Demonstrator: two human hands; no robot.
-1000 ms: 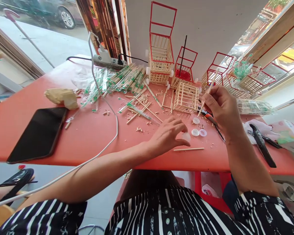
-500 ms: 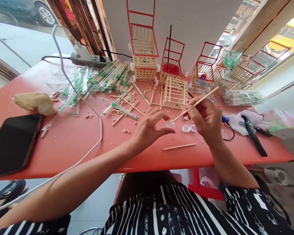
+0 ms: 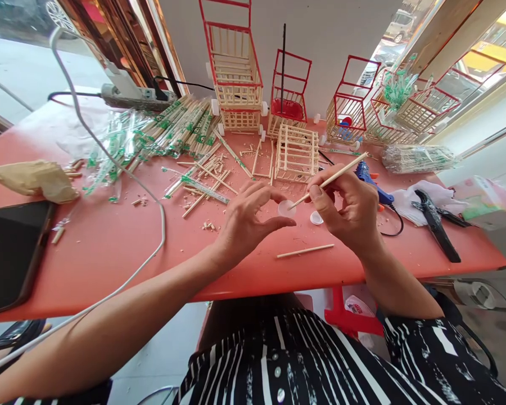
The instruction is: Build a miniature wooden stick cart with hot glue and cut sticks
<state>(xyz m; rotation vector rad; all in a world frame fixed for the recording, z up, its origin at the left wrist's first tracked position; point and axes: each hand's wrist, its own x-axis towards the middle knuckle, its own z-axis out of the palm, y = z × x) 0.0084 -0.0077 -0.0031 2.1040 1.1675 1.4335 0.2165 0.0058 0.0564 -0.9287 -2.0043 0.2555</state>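
Note:
My left hand (image 3: 253, 216) curves its thumb and forefinger around a translucent round plastic cap (image 3: 285, 208), which sits between the two fingertips at its rim. My right hand (image 3: 348, 205) pinches a pale wooden chopstick (image 3: 346, 169) slantwise, its lower tip against the cap's face. A white round cap (image 3: 316, 217) lies on the table just left of my right hand. Nearer the front edge rests a loose wooden stick (image 3: 306, 251). Behind both hands stands a small lattice crate of sticks (image 3: 297, 152).
Stick-built carts with red frames (image 3: 236, 73) line the wall. Wrapped chopsticks (image 3: 185, 126) and cut stick pieces (image 3: 211, 180) lie left of centre. A blue glue gun (image 3: 373, 185) and a black clamp (image 3: 436, 225) are at right. A white cable (image 3: 162, 219) crosses the left side near a phone (image 3: 14, 253).
The view has shifted slightly, and both hands appear a little further left. My right hand has lowered, bringing the chopstick's tip further over the cap; the glue gun shows more fully.

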